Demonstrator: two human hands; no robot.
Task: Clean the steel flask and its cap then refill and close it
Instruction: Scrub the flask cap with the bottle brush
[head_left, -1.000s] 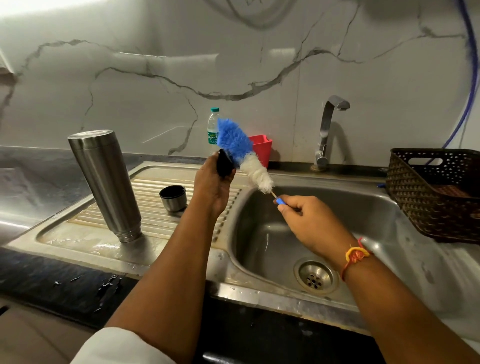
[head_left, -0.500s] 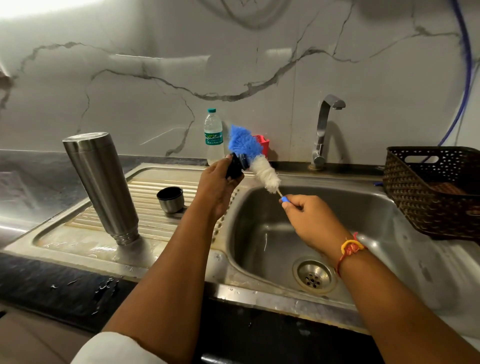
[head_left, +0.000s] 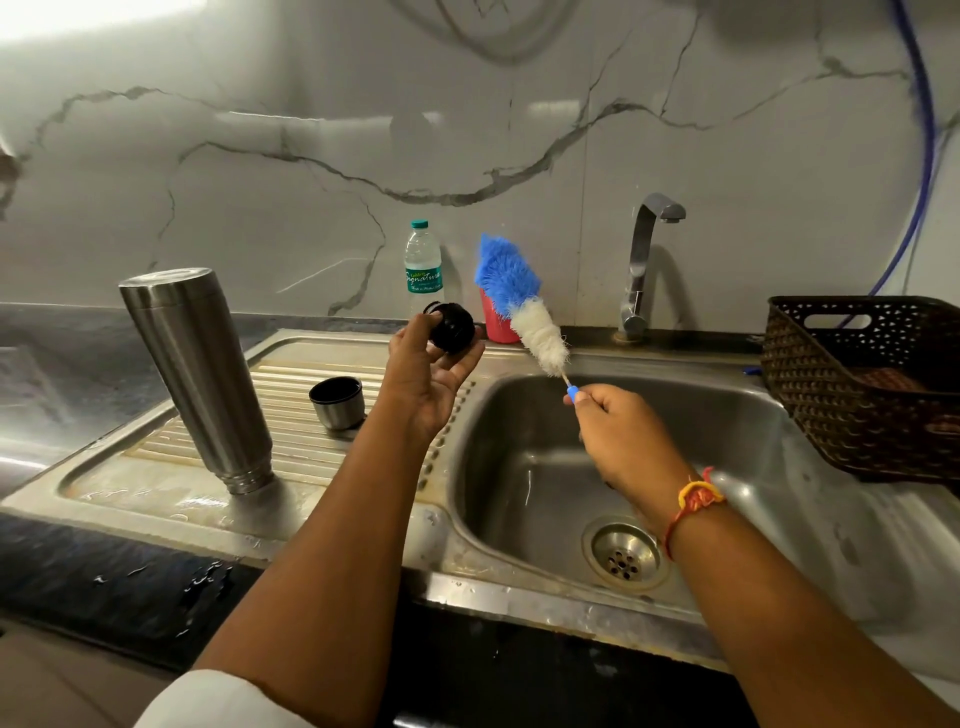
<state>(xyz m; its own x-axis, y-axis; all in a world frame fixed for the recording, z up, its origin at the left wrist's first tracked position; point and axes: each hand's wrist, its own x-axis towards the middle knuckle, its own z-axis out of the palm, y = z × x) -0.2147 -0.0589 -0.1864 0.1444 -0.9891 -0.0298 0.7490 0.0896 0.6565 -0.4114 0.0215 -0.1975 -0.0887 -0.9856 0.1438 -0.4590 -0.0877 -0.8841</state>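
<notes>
The steel flask stands upside down, mouth down, on the drainboard at the left. A steel cup cap with a dark inside sits on the drainboard beside it. My left hand holds a black stopper cap in its fingertips, palm turned up, above the edge between drainboard and basin. My right hand grips the blue handle tip of a blue and white bottle brush over the basin. The brush head points up and left, apart from the stopper.
The sink basin with its drain lies under my right hand. A tap stands behind it. A plastic water bottle and a red cup stand at the wall. A dark woven basket sits at the right.
The brush has come off the stopper and moved to the right. My left hand has turned palm up, showing the black stopper at its fingertips.
</notes>
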